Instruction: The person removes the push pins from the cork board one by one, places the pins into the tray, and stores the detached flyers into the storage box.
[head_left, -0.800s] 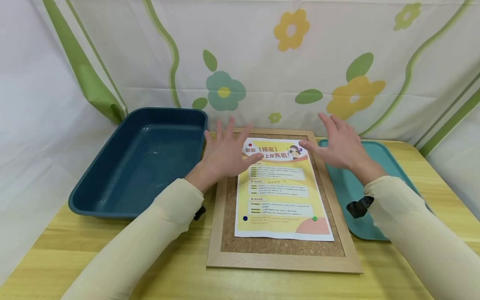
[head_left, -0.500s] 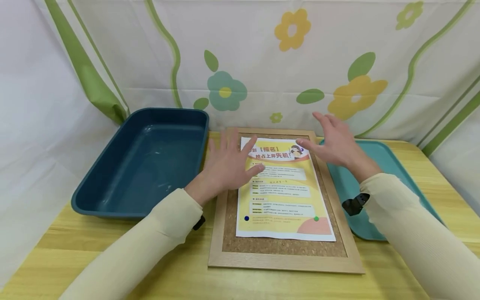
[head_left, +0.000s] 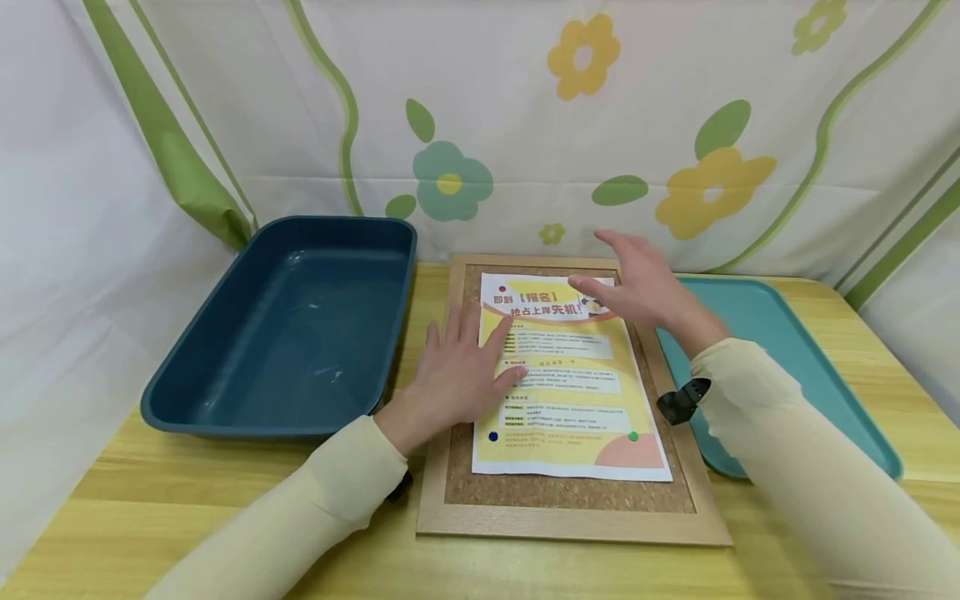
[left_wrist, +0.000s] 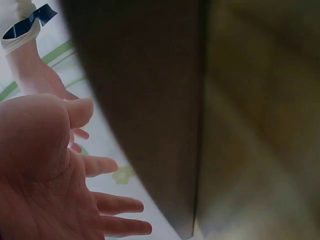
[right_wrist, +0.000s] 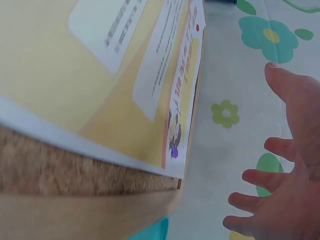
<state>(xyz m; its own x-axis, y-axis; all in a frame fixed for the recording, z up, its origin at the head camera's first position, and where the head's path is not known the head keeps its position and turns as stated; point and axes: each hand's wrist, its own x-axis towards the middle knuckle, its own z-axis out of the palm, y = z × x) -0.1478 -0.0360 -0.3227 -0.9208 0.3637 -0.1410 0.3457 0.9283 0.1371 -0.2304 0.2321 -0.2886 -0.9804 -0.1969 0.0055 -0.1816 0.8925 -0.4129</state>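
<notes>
Poster [head_left: 562, 379] sits face up on the wood-framed corkboard [head_left: 573, 524], middle of the table [head_left: 172, 483]. Pins at its corners: red [head_left: 502, 289] upper left, blue [head_left: 492, 437] lower left, green [head_left: 633, 437] lower right; purple pin [right_wrist: 174, 152] upper right shows only in the right wrist view, hidden from the head one.

Change: left hand [head_left: 461, 375] has dropped lower along the poster's left edge, uncovering the red pin. Right hand [head_left: 645, 287] has shifted inward, now over the top right corner. Both empty, fingers spread, no grip on anything; can't tell if the left touches the paper. Poster and board haven't moved. My read: only hand position changed, pinning intact.

Further out: navy tub [head_left: 300, 333] left of the board, teal tray [head_left: 750, 312] right, flower-print curtain [head_left: 525, 108] behind. Both unchanged.
</notes>
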